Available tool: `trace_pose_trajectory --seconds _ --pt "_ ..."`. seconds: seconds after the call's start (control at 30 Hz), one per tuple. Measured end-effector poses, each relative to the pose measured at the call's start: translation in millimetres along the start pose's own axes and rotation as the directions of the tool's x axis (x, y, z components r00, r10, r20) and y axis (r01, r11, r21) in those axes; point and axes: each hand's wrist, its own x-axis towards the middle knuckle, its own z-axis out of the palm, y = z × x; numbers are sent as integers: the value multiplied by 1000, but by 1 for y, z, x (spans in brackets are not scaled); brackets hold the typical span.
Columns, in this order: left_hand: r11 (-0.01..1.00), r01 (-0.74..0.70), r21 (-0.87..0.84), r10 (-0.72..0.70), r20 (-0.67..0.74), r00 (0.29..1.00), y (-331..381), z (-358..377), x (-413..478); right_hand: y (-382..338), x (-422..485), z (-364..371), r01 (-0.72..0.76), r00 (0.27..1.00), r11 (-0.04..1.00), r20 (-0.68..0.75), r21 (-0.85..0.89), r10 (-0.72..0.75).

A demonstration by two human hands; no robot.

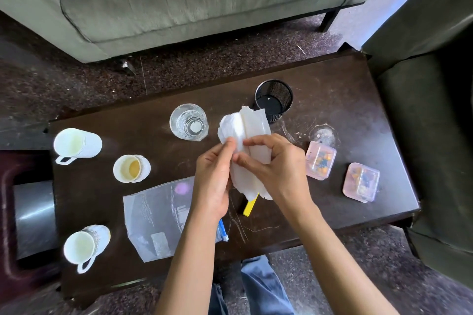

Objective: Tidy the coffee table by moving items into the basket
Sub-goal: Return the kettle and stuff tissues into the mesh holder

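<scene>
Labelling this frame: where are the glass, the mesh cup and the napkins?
glass (pixel 189 123), head view, its clear bottom.
mesh cup (pixel 271 104), head view, its inner floor.
napkins (pixel 243 127), head view, the upper sheet.

I'm seeing matt white paper napkins (pixel 245 133), a scratched, glossy dark wood desk (pixel 332 100), a clear glass tumbler (pixel 189 121), a black metal mesh cup (pixel 273 100), a translucent plastic box (pixel 320 163).
</scene>
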Motion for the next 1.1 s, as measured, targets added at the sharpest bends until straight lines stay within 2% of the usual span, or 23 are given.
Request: trace_pose_trajectory --seconds 0.13,0.27,0.4,0.57,0.77,0.93,1.0,1.1 --pt "1000 1 7 -2 24 1000 0 4 0 1 5 2 -9 998 999 -68 -50 5" --pt "1000 -12 1 12 62 998 3 6 -1 4 8 0 -61 995 997 -70 47 64" --pt "998 -49 38 45 110 993 4 6 -1 9 12 -4 -164 986 973 -2 163 167" --pt "996 -85 17 84 54 995 3 5 4 15 15 -7 -280 960 909 85 308 267" --pt "997 -65 -32 63 -47 997 -1 3 12 12 22 -16 -359 933 778 195 515 301" --pt "993 -23 -115 13 -87 996 -2 -2 20 18 34 -25 -552 830 577 333 602 447" --pt "995 -11 -96 1 -100 995 -3 -5 22 22 35 -26 -591 804 554 374 586 462" --pt "997 -2 -75 -5 -95 995 -4 -8 23 24 34 -30 -590 808 573 406 569 427"
